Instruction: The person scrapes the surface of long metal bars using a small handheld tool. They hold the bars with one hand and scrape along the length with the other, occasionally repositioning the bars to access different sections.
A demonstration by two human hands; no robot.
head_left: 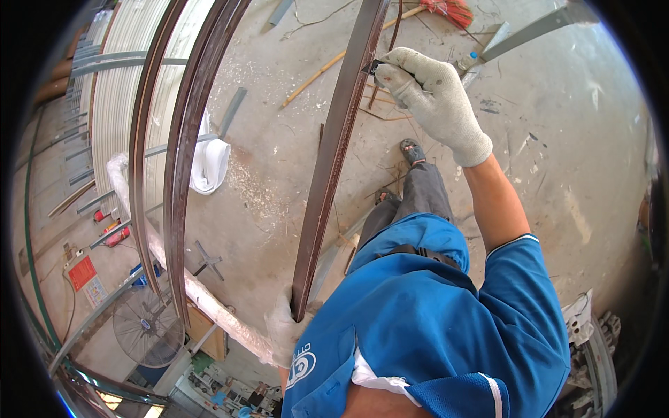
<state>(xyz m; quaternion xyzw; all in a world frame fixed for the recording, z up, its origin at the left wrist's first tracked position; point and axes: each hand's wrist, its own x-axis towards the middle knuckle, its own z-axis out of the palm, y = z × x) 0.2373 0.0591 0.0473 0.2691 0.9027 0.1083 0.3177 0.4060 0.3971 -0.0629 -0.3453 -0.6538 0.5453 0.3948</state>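
A long, dark brown profile bar (pixel 333 143) runs in front of me, slanting from the top of the view down to my left side. My left hand (pixel 281 326), in a whitish knit glove, is closed around the bar's lower end; part of its fingers is hidden behind the bar. Farther along, my gloved right hand (pixel 433 94) pinches a small black piece (pixel 374 67) against the bar's right edge. Its exact kind cannot be made out, as the fingers cover most of it.
More brown bars (pixel 187 132) stand to the left, before stacked pale ribbed panels (pixel 118 90). A broom (pixel 448 10), a bottle (pixel 467 61) and a white roll (pixel 210 166) lie on the littered floor. A fan (pixel 148 326) and a fire extinguisher (pixel 116 235) are lower left.
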